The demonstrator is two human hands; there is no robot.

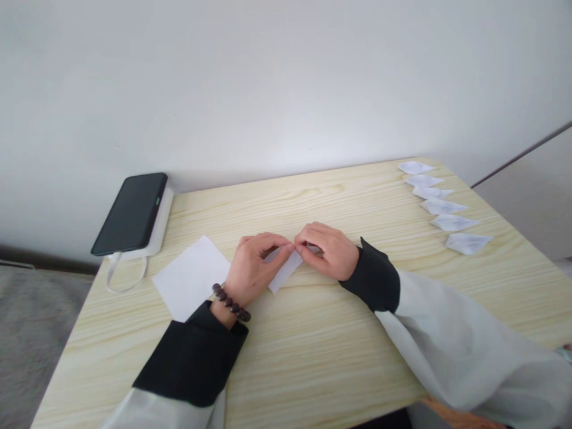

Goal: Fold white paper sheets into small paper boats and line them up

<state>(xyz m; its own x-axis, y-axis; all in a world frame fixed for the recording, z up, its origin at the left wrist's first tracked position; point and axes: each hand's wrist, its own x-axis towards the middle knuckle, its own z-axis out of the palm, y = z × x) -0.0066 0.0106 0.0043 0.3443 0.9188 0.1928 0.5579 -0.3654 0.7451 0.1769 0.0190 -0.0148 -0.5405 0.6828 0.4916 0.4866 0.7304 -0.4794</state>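
Both my hands meet over a folded piece of white paper (pixel 284 276) near the middle of the table. My left hand (pixel 258 260), with a dark bead bracelet (pixel 230 302) at the wrist, pinches the paper between thumb and forefinger. Close against it, my right hand (pixel 328 249) pinches the paper as well, fingertips almost touching the left ones. The fingers hide much of the paper's upper part. Beside my left wrist lies a flat white sheet (pixel 190 277), partly covered by the hand and sleeve.
Several folded paper boats (pixel 454 223) stand in a row along the table's right side. At the back left, a black phone (pixel 130 211) rests on a white block (pixel 159 229) with a white cable loop (pixel 126 290). The wall (pixel 286 89) borders the wooden table (pixel 304 351).
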